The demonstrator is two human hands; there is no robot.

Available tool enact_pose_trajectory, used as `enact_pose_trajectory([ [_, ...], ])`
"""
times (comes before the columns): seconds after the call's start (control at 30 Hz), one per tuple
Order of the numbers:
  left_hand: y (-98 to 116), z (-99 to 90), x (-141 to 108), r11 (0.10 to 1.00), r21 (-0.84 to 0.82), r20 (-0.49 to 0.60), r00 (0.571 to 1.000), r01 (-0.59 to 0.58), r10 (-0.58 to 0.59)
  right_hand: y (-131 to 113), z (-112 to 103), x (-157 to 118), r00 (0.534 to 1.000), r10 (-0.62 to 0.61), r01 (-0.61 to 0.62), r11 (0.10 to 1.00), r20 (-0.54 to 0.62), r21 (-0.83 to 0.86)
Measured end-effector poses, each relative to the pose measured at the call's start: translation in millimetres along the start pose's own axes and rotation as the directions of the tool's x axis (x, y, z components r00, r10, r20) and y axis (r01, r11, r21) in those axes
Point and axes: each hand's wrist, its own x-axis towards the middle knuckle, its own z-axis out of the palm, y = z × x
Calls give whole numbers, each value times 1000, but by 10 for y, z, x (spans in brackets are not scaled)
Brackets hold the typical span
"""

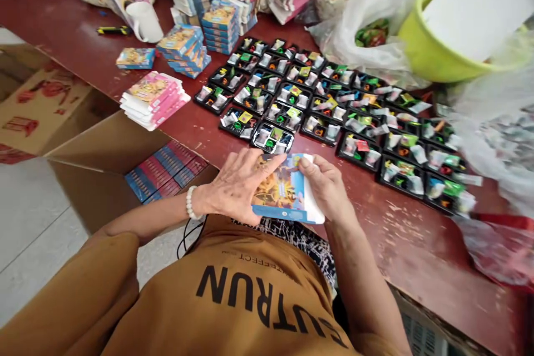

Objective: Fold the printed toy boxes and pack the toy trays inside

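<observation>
Long dark-red wooden table [421, 250] with worn, chipped paint, running across the view; open cardboard box [95, 194] just beside its near edge, blue and pink packs [167, 169] inside. Lime-green plastic basin [442, 39] and white plastic bags [367, 28] toward the far right. Rows of black trays [317, 105] on the tabletop, each holding small foil packets and coloured pieces; stacks of pink packs [152, 100] and blue packs [183, 50] to their left, white mug [144, 22] further back. At the table's near edge, a flat blue-and-yellow card pack [283, 192] clamped between both hands: left hand [237, 186] spread across its face, right hand [327, 189] gripping its far side, thumb over the top edge. White bead bracelet [191, 202] on the left wrist
</observation>
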Motion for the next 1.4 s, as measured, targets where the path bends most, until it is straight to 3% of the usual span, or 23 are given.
enact_pose_trajectory([
  [0.13, -398, -173, -275, 987, 69, -41, 989, 148, -145, 128, 314, 274, 989, 61, -63, 998, 136, 8],
  [0.2, -689, -281, -389, 941, 135, -120, 948, 309, -294, 166, 403, 320, 987, 37, -43, 998, 154, 35],
  [0.3, -1166, -430, -512, 763, 215, -145, 792, 610, -593, 218, 432, 302, 982, 52, -57, 998, 182, 22],
  [0.37, -1437, -486, -559, 652, 243, -97, 687, 718, -720, 264, 403, 261, 975, 98, -98, 995, 198, -9],
  [0.4, -1545, -498, -574, 618, 251, -75, 651, 745, -755, 291, 383, 238, 972, 122, -120, 993, 201, -22],
  [0.47, -1705, -494, -588, 594, 254, -48, 624, 763, -780, 347, 340, 199, 968, 159, -155, 987, 194, -32],
  [0.6, -1865, -463, -591, 604, 239, -6, 623, 761, -783, 442, 271, 164, 962, 203, -202, 979, 182, -28],
  [0.77, -1916, -471, -615, 611, 225, 13, 625, 759, -780, 495, 247, 168, 958, 220, -220, 975, 182, -23],
  [1.03, -1810, -518, -680, 647, 190, -172, 674, 738, -718, 549, 301, 206, 957, 206, -184, 975, 202, -122],
  [1.1, -1740, -527, -672, 669, 199, -212, 698, 716, -684, 533, 362, 229, 972, 115, -74, 978, 205, -197],
  [1.2, -1626, -515, -645, 703, 207, -312, 727, 680, -611, 420, 529, 264, 953, -162, 258, 879, 258, -400],
  [1.3, -1547, -496, -620, 719, 205, -366, 734, 664, -573, 246, 763, 343, 837, -382, 544, 660, 391, -519],
  [1.4, -1482, -483, -606, 715, 246, -386, 743, 654, -547, 136, 1019, 526, 714, -467, 700, 491, 521, -519],
])
